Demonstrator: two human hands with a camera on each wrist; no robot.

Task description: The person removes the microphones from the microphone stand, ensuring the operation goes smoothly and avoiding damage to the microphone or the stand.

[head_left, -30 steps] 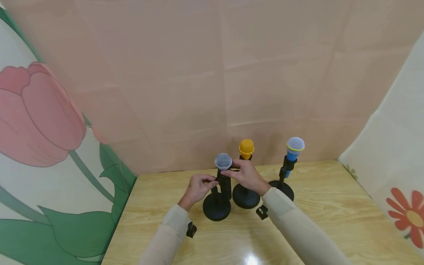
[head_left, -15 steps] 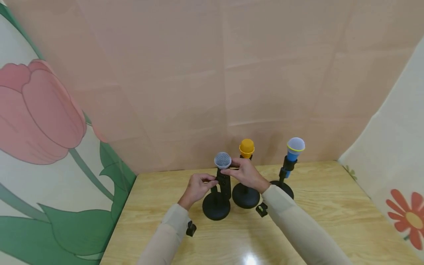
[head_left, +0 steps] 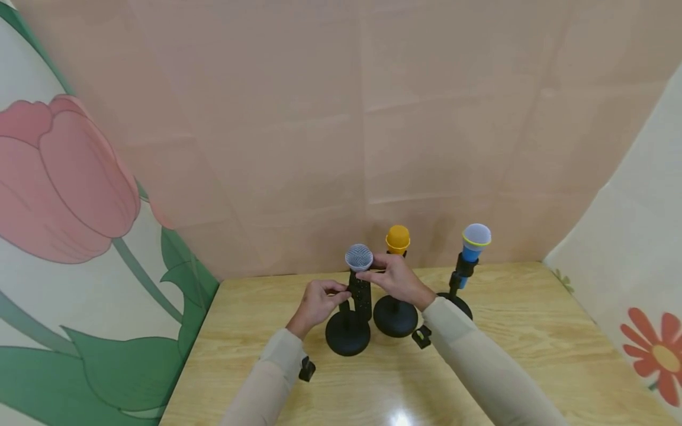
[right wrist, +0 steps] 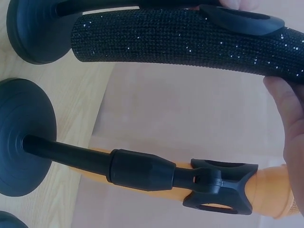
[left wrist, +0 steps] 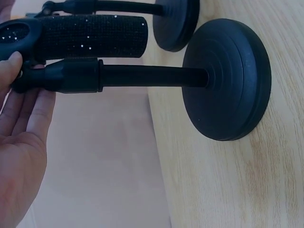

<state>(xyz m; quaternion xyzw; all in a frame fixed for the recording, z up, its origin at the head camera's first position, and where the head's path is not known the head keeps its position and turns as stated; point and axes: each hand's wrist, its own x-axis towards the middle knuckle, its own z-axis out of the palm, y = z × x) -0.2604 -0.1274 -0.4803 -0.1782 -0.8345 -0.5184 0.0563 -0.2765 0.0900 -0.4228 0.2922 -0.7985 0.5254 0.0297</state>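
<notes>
1. The black mic (right wrist: 175,40), its surface flecked with sparkle and its head grey, stood near upright at the clip (right wrist: 256,29) of the nearest stand (left wrist: 142,76), its lower end free above the table (head_left: 229,343).
2. My right hand (head_left: 399,281) held the mic just under its head, thumb on one side and fingers on the other.
3. My left hand (head_left: 315,302) pinched the stand at the joint below the clip, thumb against fingertips, palm off the pole.
4. The stand's round base (left wrist: 228,80) sat flat on the wood-grain table.
5. Just beside it, toward my right, an orange mic (head_left: 398,238) rose from a second black stand (head_left: 396,316), partly behind my right hand.
6. Farther right, a blue mic (head_left: 470,251) with a pale head and a yellow ring leaned in a third stand, its base (head_left: 456,305) partly covered by my sleeve (head_left: 479,355).
7. A plain pinkish backdrop (head_left: 293,148) hung behind the table, flanked by a printed tulip (head_left: 80,183) at left and a red flower (head_left: 666,354) at right.
</notes>
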